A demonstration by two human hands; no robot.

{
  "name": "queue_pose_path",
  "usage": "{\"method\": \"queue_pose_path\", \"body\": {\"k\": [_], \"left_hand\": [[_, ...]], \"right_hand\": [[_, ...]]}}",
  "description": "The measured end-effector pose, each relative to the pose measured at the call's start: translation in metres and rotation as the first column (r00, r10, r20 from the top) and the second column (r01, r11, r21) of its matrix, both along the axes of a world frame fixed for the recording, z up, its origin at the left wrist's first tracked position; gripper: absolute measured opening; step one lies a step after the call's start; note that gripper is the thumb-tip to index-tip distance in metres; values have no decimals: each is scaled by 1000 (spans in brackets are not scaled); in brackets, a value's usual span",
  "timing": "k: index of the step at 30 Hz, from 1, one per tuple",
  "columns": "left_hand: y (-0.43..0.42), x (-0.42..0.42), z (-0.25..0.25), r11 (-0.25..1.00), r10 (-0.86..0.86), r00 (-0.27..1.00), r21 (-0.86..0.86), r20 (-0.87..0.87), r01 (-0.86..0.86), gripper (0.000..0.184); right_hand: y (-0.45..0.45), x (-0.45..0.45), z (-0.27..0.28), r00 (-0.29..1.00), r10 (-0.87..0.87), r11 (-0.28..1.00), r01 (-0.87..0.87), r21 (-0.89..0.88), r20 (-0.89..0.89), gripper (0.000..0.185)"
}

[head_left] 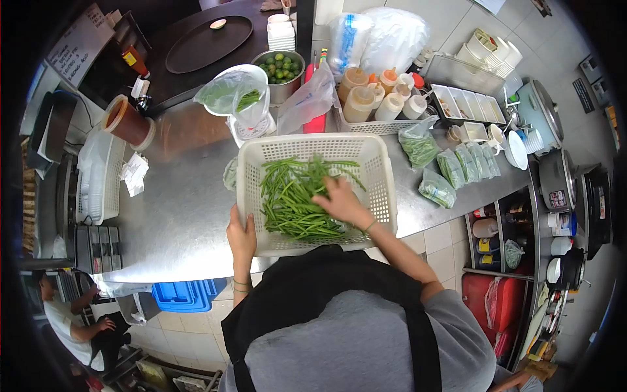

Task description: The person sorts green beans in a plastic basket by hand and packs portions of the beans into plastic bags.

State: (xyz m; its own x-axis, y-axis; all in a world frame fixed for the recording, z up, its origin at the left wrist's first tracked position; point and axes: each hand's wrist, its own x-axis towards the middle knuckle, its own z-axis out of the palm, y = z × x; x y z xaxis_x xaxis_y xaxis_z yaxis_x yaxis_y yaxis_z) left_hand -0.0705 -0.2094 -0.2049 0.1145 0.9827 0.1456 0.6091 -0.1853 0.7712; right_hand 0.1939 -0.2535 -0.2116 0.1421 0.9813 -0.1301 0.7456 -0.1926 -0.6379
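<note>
A white perforated plastic basket (382, 186) sits in front of me on the steel counter, with a loose heap of cut green beans (294, 202) inside. My left hand (241, 236) grips the basket's left side near its front corner, thumb toward the rim. Inside the basket, my right hand (343, 201) has its fingers bent around some green beans at the heap's right side; the beans just beyond the fingertips are blurred. Behind the basket, a clear plastic bag holding some beans (249, 100) rests on a white scale (251, 129).
Packed bags of greens (436, 187) lie to the right, below a crate of squeeze bottles (390, 98). A pot of green citrus fruits (281, 68) stands behind. On the left are a tub of brown sauce (127, 123) and crumpled paper (134, 174). Another person (75, 320) sits at lower left.
</note>
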Motion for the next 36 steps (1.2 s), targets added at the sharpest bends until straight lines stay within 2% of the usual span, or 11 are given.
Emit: {"method": "queue_pose_path", "body": {"k": [6,9,11,14,17,23,24,27,31,34,36], "left_hand": [[-1,1,5,1000,-5,1000,-14,-15,5,36],[0,0,4,1000,-18,1000,-4,-6,18,36],[-1,1,4,1000,-8,1000,-17,-1,8,36],[-1,1,4,999,-2,1000,-32,0,2,36],[0,1,4,1000,-2,1000,-30,16,3,36],[1,0,1,1000,-4,1000,-14,9,4,35],[0,0,3,1000,-4,1000,-21,11,4,35],[0,0,5,996,14,1000,-90,-4,-14,35],[-1,2,13,992,14,1000,-123,7,-13,35],[-1,2,12,993,16,1000,-113,7,-15,36],[-1,2,9,993,21,1000,-120,15,-19,37]], "right_hand": [[-9,-48,44,895,373,919,-321,228,-244,56],[7,-22,69,902,370,901,-291,321,-223,43],[17,5,65,992,96,959,-72,275,-75,22],[26,53,32,948,-128,989,146,-40,290,18],[20,65,-8,934,-133,978,177,-107,333,25],[17,46,-20,926,369,923,-355,-149,84,28],[23,51,1,927,368,894,-375,-246,-77,22],[38,58,19,966,257,947,-257,-192,-24,18],[70,46,-25,929,-90,995,71,66,359,12],[82,31,-42,908,-107,991,62,123,406,10],[83,38,-44,952,118,992,-126,9,281,10]]}}
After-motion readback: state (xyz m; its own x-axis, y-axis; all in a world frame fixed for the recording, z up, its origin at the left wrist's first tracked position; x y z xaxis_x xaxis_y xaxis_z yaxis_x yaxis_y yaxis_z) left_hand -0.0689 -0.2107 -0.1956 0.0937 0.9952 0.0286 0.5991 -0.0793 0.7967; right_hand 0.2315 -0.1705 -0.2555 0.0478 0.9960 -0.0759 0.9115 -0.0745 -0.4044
